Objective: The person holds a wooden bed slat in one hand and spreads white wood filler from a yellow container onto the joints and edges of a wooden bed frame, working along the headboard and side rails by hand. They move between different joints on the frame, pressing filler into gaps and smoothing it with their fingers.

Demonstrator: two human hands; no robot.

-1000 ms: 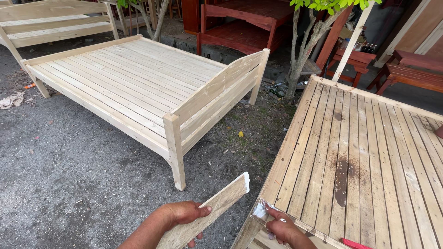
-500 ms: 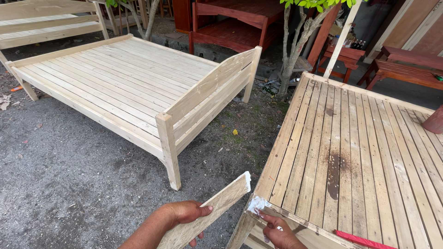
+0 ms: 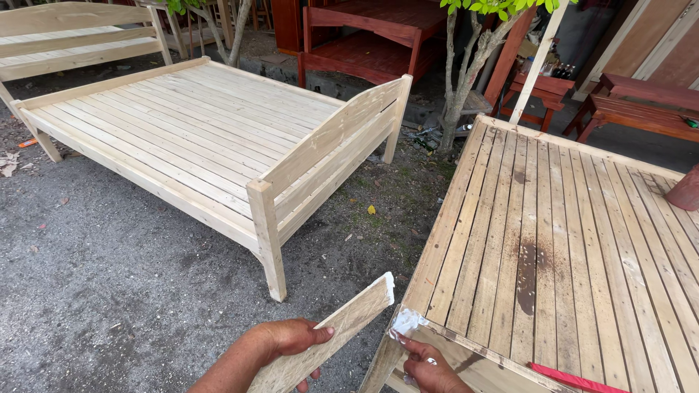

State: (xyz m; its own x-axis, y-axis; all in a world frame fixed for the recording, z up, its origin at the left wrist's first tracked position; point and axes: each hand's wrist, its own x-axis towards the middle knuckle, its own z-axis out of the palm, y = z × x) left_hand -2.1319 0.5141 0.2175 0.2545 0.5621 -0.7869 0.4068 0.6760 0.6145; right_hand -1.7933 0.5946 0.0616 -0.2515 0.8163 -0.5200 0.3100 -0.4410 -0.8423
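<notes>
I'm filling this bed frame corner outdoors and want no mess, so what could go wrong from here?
The white filler on the tip of the wooden strip in your left hand could drip onto the gravel ground. Your right hand presses filler at the frame corner, so rough edges might give splinters. The dark stain on the slats may show through.

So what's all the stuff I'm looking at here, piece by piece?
Slatted bed frame: one, pale bare wood, left on the gravel ground.
Slatted platform: one, tan wood with a dark stain, right.
Bench: one, pale wood, far left.
Stained furniture: several pieces, red-brown, back.
Tree trunk: one, grey, between the frames.
Red tool: one, bottom right edge.
Wood offcut: one, pale with white paste on its tip, held in left hand.
White paste: one dab, platform corner, by right hand.
</notes>
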